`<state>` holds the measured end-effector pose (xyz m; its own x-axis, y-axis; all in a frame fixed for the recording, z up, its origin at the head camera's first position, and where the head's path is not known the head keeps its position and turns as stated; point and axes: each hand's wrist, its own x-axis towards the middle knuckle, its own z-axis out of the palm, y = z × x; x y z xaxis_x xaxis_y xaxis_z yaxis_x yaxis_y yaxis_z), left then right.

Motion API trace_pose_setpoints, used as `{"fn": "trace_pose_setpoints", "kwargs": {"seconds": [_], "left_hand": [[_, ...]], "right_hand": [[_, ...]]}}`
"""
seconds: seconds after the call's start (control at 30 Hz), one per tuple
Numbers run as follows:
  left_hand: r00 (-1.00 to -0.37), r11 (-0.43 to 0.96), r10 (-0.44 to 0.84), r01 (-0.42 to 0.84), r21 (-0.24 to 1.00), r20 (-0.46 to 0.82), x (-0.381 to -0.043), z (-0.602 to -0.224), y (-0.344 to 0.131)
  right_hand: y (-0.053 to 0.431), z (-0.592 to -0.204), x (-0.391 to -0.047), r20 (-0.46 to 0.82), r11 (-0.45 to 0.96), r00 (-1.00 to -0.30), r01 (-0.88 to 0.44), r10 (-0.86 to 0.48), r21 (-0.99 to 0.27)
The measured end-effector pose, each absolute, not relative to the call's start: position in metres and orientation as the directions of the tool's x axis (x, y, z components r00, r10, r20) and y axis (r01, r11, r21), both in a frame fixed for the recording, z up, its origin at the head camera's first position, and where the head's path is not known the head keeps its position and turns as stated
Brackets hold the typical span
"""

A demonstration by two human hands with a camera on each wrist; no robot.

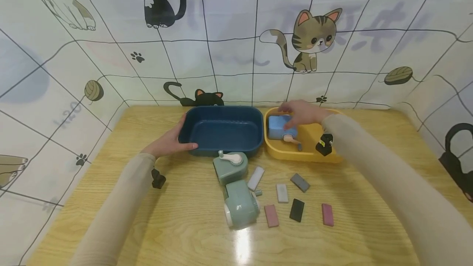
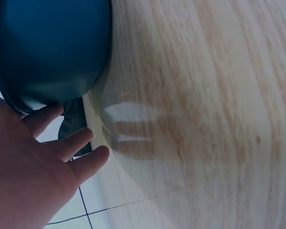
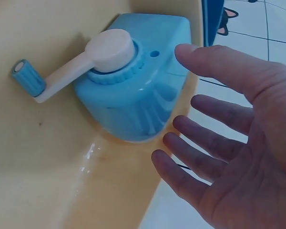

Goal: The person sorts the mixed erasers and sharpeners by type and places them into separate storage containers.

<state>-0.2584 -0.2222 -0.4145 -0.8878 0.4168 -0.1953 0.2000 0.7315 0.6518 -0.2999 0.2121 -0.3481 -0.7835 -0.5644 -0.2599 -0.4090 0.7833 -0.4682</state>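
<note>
My left hand is at the left end of a dark blue bin, thumb along its front corner. In the left wrist view its fingers are extended and spread beside the bin's outer wall. My right hand reaches over the back of a yellow bin. A blue hand-crank pencil sharpener lies in that bin's left end, its pale crank pointing away from the hand. In the right wrist view the thumb is right at the sharpener's edge and the other fingers are loosely extended, with nothing gripped.
Two green hand-crank pencil sharpeners, one upper and one lower, lie before the dark blue bin. Several small eraser-like blocks, among them a black one and a pink one, are scattered to their right. A cat-patterned sheet rises behind the table.
</note>
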Motion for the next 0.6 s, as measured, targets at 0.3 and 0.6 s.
{"fn": "trace_pose_setpoints", "kwargs": {"seconds": [0.3, 0.6], "left_hand": [[-0.888, 0.729, 0.417, 0.199, 0.655, -0.195, -0.258, -0.414, -0.222], [-0.888, 0.731, 0.419, 0.207, 0.650, -0.188, -0.258, -0.415, -0.222]], "right_hand": [[0.214, -0.338, -0.293, -0.276, 0.784, -0.790, -0.370, -0.548, -0.498], [0.214, -0.338, -0.282, -0.220, 0.724, -0.779, -0.383, -0.587, -0.573]]}}
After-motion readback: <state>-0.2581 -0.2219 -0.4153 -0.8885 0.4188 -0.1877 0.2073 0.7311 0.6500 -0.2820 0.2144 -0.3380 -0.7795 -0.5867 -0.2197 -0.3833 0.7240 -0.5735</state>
